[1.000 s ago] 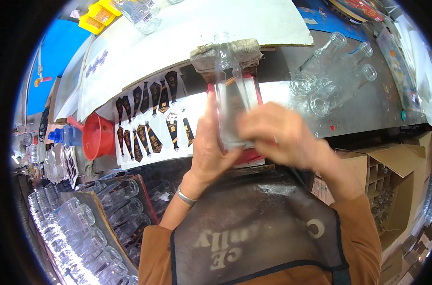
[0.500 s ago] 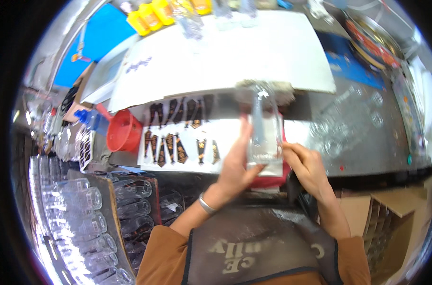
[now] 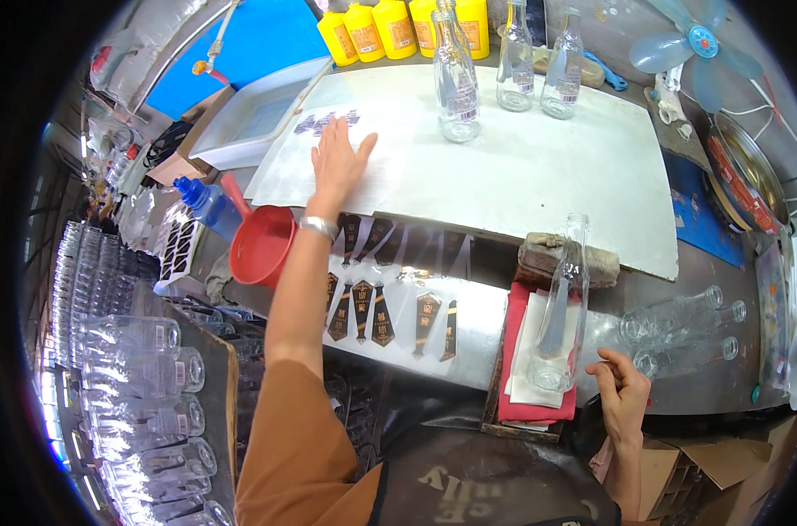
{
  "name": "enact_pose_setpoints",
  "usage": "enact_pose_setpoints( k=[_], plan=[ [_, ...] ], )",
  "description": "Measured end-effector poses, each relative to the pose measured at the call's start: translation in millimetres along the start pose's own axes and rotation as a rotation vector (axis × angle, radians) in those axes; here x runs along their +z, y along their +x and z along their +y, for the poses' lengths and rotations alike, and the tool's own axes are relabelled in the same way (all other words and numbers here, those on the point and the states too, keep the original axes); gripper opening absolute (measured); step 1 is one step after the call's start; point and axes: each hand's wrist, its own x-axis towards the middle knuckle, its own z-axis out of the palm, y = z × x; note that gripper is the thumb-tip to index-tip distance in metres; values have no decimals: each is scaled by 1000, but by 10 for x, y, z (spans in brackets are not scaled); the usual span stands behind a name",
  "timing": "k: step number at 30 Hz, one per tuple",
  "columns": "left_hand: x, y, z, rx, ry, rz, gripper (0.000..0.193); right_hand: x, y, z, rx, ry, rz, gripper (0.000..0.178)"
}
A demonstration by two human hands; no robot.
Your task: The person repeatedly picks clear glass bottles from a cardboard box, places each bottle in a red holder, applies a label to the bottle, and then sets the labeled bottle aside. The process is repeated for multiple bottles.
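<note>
My left hand is stretched over the large white board, fingers spread and empty. Its fingertips are at a group of small purple printed labels. A clear glass bottle lies on a red-and-white cloth pad, its neck resting on a padded block. Just right of the bottle's base is my right hand, apart from the glass. Its fingers are loosely curled, and nothing shows in them. Rows of dark tie-shaped labels lie on a sheet below my left forearm.
Labelled bottles stand on the white board, with yellow bottles behind. Several clear bottles lie at right. A red dipper and blue-capped bottle sit at left. Racked bottles fill the lower left; a fan stands back right.
My left hand has let go of the bottle and moved up and left to the purple labels. The bottle now rests on the pad. My right hand has come away from its base.
</note>
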Motion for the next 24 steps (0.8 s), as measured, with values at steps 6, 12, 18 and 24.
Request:
enact_pose_setpoints(
  k=[6, 12, 18, 24],
  plan=[
    [97, 217, 13, -55, 182, -329, 71, 31, 50, 14, -1, 36, 72, 22],
    [-492, -778, 552, 20, 37, -280, 64, -7, 16, -5, -18, -51, 3, 22],
    [-707, -1151, 485, 291, -106, -76, 63, -13, -80, 45, -108, 10, -29, 33],
    [-619, -1149, 308, 316, -284, 55, 13, 109, -100, 73, -432, -243, -140, 75]
  ],
)
